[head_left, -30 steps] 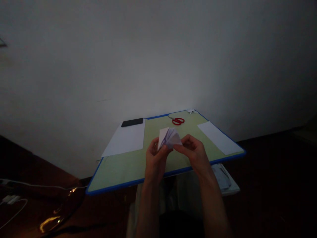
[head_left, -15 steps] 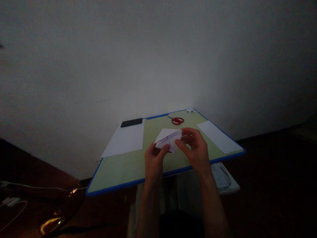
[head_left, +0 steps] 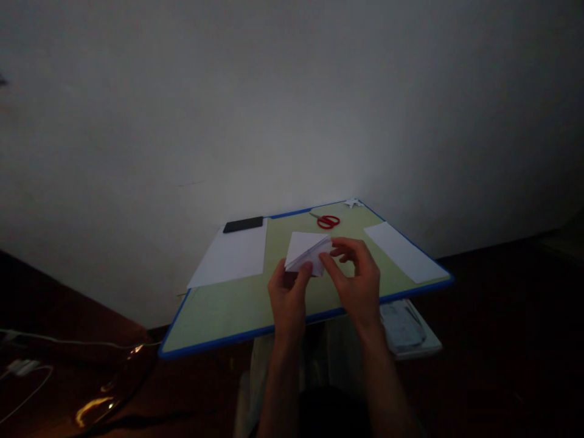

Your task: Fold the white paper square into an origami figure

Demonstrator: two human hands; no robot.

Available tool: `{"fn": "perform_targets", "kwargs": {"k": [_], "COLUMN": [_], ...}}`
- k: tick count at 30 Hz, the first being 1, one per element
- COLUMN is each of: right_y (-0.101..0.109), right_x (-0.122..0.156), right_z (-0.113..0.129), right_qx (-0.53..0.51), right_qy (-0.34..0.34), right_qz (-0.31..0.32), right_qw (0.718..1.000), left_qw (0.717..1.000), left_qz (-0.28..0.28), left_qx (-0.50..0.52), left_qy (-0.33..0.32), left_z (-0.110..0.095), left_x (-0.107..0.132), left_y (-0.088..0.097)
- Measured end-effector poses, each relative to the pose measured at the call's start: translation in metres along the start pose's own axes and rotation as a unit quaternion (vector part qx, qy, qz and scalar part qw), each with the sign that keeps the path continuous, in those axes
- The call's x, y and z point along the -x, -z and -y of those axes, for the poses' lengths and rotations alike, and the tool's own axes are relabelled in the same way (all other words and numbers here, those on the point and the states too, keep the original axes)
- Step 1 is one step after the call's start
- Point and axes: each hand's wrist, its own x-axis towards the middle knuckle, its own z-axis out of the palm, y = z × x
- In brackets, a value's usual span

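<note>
A folded piece of white paper (head_left: 305, 248) with layered flaps is held up over the table, between both hands. My left hand (head_left: 289, 291) grips its lower left side, thumb on the near face and fingers behind. With thumb and fingertips my right hand (head_left: 353, 271) pinches the right edge of the paper. Dark crease lines run slantwise across the near layers. Beyond the hands, red-handled scissors (head_left: 327, 222) lie on the green tabletop (head_left: 237, 310).
On the left, a dark flat rectangular object (head_left: 243, 224) rests on a white sheet (head_left: 230, 258). Another white sheet (head_left: 406, 252) lies along the right edge. A small folded white paper shape (head_left: 353, 203) is in the far corner, by the wall (head_left: 292, 121).
The folded paper has tilted and its layers have come closer together, with more of the back flap showing. My right hand has shifted slightly left, still pinching the edge.
</note>
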Motion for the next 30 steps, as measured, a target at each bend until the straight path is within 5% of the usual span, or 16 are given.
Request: {"fn": "perform_targets", "kwargs": {"k": [10,19,30], "right_y": [0.011,0.007,0.015], "right_x": [-0.003,-0.001,0.001], "right_z": [0.007,0.003,0.002], "right_qx": [-0.006,-0.016,-0.084], "right_qy": [0.071,0.099,0.106], "right_qz": [0.097,0.121,0.144], "right_qw": [0.993,0.988,0.98], "left_qw": [1.0,0.997,0.997], "left_qz": [-0.027,-0.074,-0.025], "left_qx": [0.008,0.009,0.071], "left_qy": [0.004,-0.009,0.029], "left_z": [-0.006,-0.012,-0.014], "left_x": [0.001,0.003,0.001], "left_y": [0.0,-0.001,0.0]}}
